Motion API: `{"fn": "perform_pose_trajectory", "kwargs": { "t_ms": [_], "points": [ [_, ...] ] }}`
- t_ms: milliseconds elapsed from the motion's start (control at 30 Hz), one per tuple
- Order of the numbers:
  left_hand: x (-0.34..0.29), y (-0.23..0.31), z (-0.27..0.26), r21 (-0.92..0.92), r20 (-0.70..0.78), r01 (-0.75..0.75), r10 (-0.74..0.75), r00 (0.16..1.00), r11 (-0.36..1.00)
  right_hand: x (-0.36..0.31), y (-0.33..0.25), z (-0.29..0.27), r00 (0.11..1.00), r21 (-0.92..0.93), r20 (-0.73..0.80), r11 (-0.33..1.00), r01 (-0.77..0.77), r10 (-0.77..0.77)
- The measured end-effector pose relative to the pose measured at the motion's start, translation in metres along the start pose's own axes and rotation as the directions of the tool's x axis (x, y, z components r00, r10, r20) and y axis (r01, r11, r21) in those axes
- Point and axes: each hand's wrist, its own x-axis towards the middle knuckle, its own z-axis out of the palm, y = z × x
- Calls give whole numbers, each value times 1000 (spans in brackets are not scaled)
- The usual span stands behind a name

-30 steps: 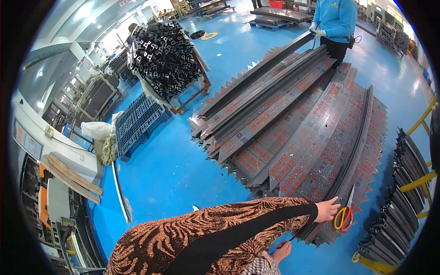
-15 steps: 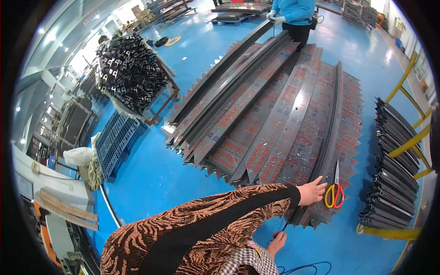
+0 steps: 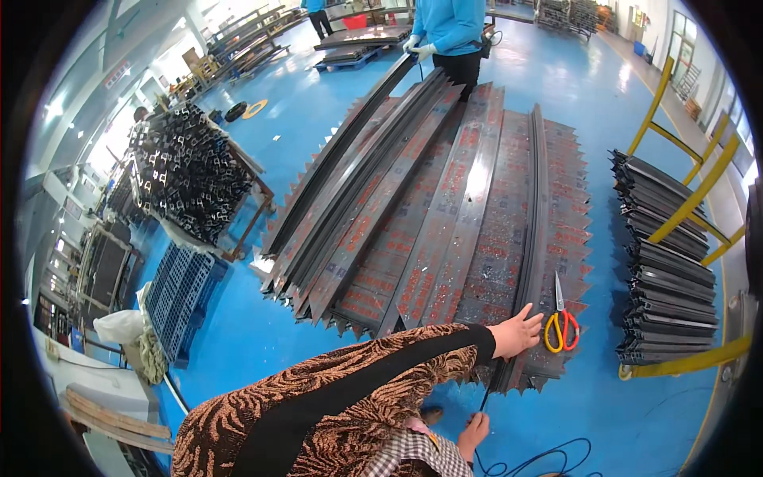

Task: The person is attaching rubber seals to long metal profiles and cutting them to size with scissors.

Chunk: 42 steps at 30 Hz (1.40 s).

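My left hand (image 3: 517,334) lies on a long dark profile (image 3: 531,262) at the near right of the stack, fingers spread and pressed against its top. Just right of these fingertips are scissors (image 3: 561,322) with one yellow and one red handle, blades pointing away from me. Lower down, beyond the stack's near edge, my right hand (image 3: 474,432) pinches a thin black cord-like strip (image 3: 486,397). The strip runs up to the profile's near end. Where it meets the profile is too small to make out.
Flat dark panels with jagged ends form the stack (image 3: 429,278), sprinkled with white bits. At its far end a gloved co-worker (image 3: 449,32) in blue holds a profile. Right stands a yellow rack (image 3: 683,367) of profiles; left, a blue pallet (image 3: 179,294). Black cord (image 3: 548,461) loops on the floor.
The whole view has shifted, so the stack and co-worker appear farther left. My right hand is slightly farther from the profile's end, with more strip showing. My left hand stays on the profile.
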Motion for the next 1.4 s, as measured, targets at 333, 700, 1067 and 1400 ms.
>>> {"fn": "perform_pose_trajectory", "kwargs": {
  "t_ms": [333,700,1067,1400],
  "points": [
    [8,-1,2,39,19,1,-1,1000,999,-2,-1,4,999,5,24,999,-47,47],
    [-3,-1,-8,-1,-65,3,-3,998,1000,-17,12,12,989,-16,-137,999,-48,45],
    [-10,-8,-26,105,-393,8,34,919,994,-34,-29,6,970,-184,-243,982,-40,-6],
    [10,-1,-2,-10,96,-47,48,994,999,-19,-9,4,994,-106,-92,993,51,-61]
  ]
}}
